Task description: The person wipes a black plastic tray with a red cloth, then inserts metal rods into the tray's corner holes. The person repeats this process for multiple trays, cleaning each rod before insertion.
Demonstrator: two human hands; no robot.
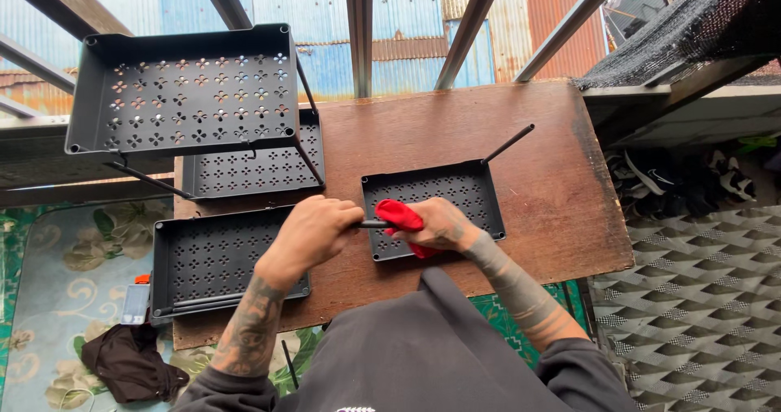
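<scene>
My left hand (313, 231) grips the end of a thin black rod (370, 224) over the near edge of a small black perforated tray (435, 192) on the brown wooden table (553, 200). My right hand (439, 226) holds a red cloth (400, 214) wrapped around the same rod. Another black rod (508, 144) stands up from the tray's far right corner.
An assembled black rack of perforated trays (183, 91) stands at the table's far left, with a lower tray (252, 168) beneath it. A separate black tray (211, 257) lies at the near left. A dark cloth (130, 363) lies on the floral floor mat. Shoes (683, 184) sit at the right.
</scene>
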